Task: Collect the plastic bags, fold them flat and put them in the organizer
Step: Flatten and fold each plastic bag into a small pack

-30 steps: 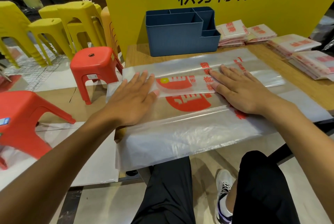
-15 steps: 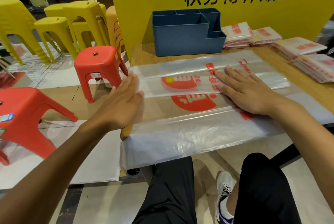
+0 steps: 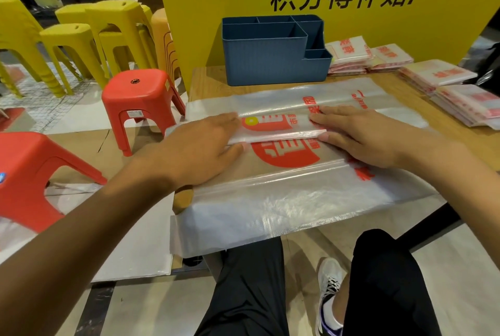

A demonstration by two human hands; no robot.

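Hands (image 3: 201, 150) (image 3: 364, 136) press crinkly translucent plastic bag (image 3: 284, 200) flat.

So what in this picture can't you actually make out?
All from the head view:
- Inside of the blue organizer: its own front wall hides the compartment bottoms.
- Plastic bag under both palms: the left hand and right hand cover part of its red print.
- Folded bag stacks at right: cut off by the frame edge, so no count is possible.
- Small red print on the bag: too small and blurred to read.
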